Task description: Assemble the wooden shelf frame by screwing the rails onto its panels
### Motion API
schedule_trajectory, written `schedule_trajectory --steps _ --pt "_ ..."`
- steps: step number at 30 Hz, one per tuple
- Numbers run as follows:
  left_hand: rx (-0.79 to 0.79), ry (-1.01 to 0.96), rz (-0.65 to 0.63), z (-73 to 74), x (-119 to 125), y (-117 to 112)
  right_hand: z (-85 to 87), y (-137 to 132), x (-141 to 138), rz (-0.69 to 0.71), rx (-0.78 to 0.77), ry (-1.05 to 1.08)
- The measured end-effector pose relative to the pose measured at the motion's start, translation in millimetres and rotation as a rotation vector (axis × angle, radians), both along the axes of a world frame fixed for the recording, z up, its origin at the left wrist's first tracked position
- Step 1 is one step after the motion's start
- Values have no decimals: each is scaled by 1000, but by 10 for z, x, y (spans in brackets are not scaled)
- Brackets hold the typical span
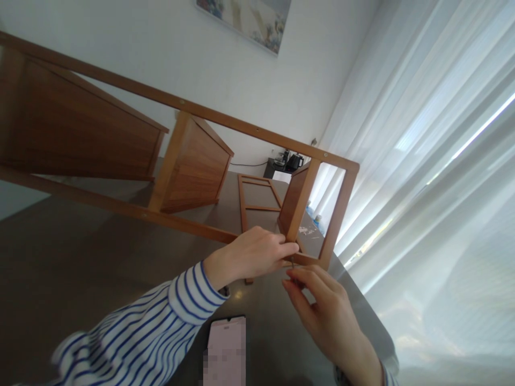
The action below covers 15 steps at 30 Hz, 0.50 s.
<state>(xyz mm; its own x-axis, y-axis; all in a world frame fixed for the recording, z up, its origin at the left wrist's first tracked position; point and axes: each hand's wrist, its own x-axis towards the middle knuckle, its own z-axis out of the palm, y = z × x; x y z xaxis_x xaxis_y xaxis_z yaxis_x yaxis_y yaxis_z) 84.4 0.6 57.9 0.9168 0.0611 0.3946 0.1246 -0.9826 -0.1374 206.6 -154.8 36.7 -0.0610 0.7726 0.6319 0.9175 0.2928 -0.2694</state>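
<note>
A wooden shelf frame [189,110] lies on its side on a dark table [80,257], its panels pointing away from me. My left hand [251,254], in a blue-and-white striped sleeve, grips the lower rail of the frame where an upright post meets it. My right hand [322,308] is just below and to the right, fingers pinched on a small thin metal piece [292,264], a screw or a tool tip, held against that joint. I cannot make out exactly what the piece is.
A phone [226,348] lies on the table near me. A smaller wooden ladder-like frame [257,201] lies flat farther back. White curtains [434,161] hang along the right. A kettle [295,161] stands on a far low stand, and a picture [249,19] hangs on the wall.
</note>
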Motion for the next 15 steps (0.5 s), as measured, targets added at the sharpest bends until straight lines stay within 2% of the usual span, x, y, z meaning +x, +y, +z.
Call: schedule_trajectory --steps 4,8,11,15 --pt "-11 -9 -4 -8 -5 0 118 -76 97 111 -126 -17" --pt "-18 -14 0 -15 0 -1 173 -101 179 139 -189 -68" --pt "-9 -7 -1 -10 2 -4 154 -65 206 123 -130 -143" --pt "-5 4 10 -6 4 -6 76 32 152 46 32 -227"
